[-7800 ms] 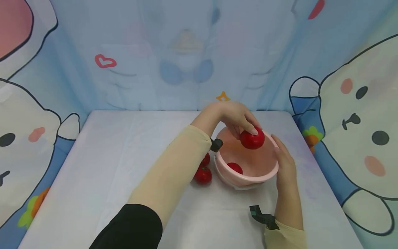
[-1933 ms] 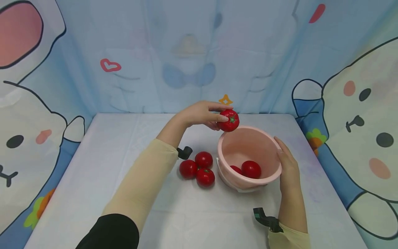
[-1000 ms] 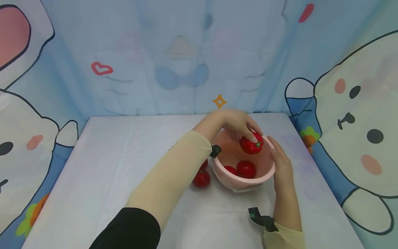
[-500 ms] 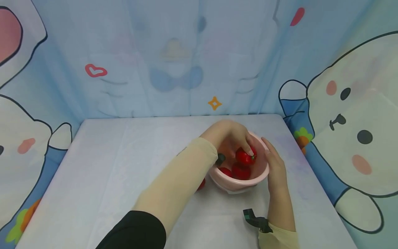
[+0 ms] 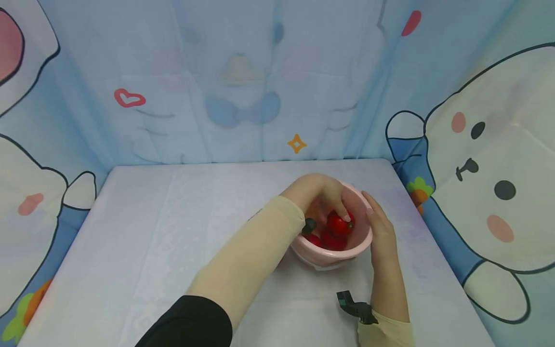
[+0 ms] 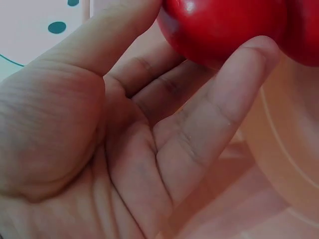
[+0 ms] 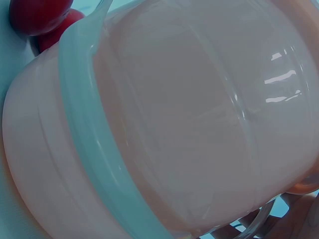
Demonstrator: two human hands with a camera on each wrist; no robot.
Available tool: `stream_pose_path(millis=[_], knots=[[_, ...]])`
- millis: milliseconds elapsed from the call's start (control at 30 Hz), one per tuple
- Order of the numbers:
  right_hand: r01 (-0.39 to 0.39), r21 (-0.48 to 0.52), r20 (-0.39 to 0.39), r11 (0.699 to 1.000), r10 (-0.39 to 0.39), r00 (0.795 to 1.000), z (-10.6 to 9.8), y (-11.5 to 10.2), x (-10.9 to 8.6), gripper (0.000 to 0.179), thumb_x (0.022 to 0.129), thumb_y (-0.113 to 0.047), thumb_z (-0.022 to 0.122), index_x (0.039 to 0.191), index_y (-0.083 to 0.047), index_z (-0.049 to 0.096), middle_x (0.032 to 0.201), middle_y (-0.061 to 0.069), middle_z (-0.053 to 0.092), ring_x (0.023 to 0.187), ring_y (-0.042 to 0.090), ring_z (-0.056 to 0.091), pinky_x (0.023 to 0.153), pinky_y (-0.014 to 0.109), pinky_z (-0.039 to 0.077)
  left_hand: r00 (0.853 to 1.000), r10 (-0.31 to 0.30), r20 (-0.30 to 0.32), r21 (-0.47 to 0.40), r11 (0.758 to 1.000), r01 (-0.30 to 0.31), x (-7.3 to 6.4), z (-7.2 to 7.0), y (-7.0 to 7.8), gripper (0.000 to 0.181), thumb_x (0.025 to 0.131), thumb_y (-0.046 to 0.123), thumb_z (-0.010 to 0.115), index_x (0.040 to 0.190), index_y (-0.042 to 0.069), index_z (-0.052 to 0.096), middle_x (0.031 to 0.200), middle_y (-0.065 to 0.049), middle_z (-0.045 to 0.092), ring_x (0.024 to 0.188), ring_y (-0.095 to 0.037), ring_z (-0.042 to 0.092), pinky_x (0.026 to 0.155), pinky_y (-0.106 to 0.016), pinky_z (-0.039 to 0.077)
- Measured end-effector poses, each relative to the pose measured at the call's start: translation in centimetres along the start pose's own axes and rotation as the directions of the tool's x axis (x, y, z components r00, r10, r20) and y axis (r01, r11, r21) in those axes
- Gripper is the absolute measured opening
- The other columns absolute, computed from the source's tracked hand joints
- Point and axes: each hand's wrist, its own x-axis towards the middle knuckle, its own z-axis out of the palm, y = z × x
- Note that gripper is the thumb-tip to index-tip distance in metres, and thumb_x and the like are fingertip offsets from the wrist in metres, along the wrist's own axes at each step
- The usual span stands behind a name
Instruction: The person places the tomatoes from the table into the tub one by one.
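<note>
No word, brand or number can be read. The printed signs stand on the blue curtain [image 5: 173, 135]: an orange four-pointed star [image 5: 292, 143], beyond the pink bucket [image 5: 323, 258] and slightly to its left — and a red heart outline [image 5: 127, 104], also beyond the bucket but well to its left. On the beige sleeve [image 5: 243, 255], left of the bucket, runs a small dark mark [image 5: 255, 214] — too small to make out.
</note>
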Motion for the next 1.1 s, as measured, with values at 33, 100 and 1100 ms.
stream_pose_path(millis=[33, 100, 1100], knots=[[-0.003, 0.000, 0.001, 1.000, 0.003, 1.000, 0.1, -0.1, 0.0, 0.049, 0.100, -0.057, 0.040, 0.148, -0.049, 0.036, 0.161, -0.012, 0.030, 0.153, 0.023, 0.019, 0.115, 0.064, 0.029, 1.000, 0.001, -0.009, 0.008, 1.000, -0.001, 0.0, 0.0, -0.1, 0.033, 0.086, 0.023, 0.077, 0.115, 0.013, 0.065, 0.113, 0.001, 0.063, 0.107, -0.019, 0.062, 0.085, -0.032, 0.060], [-0.010, 0.000, 0.006, 1.000, 0.010, 1.000, 0.1, -0.1, 0.0, 0.049, 0.099, -0.058, 0.040, 0.148, -0.050, 0.036, 0.162, -0.012, 0.029, 0.153, 0.023, 0.018, 0.115, 0.065, 0.029, 1.000, 0.003, -0.018, 0.017, 1.000, -0.003, 0.2, -0.1, -0.3, 0.033, 0.086, 0.025, 0.078, 0.114, 0.014, 0.066, 0.113, 0.001, 0.063, 0.105, -0.019, 0.064, 0.084, -0.031, 0.060], [-0.064, -0.039, -0.020, 0.997, 0.063, 0.998, -0.6, 0.2, 1.0, 0.051, 0.097, -0.065, 0.039, 0.146, -0.057, 0.031, 0.161, -0.018, 0.027, 0.152, 0.021, 0.020, 0.110, 0.061, 0.039, 0.860, 0.378, -0.342, 0.241, 0.920, -0.308, -10.8, -4.1, -7.3, 0.053, 0.094, 0.042, 0.066, 0.143, 0.028, 0.051, 0.134, 0.002, 0.059, 0.088, -0.016, 0.072, 0.076, -0.028, 0.060]])
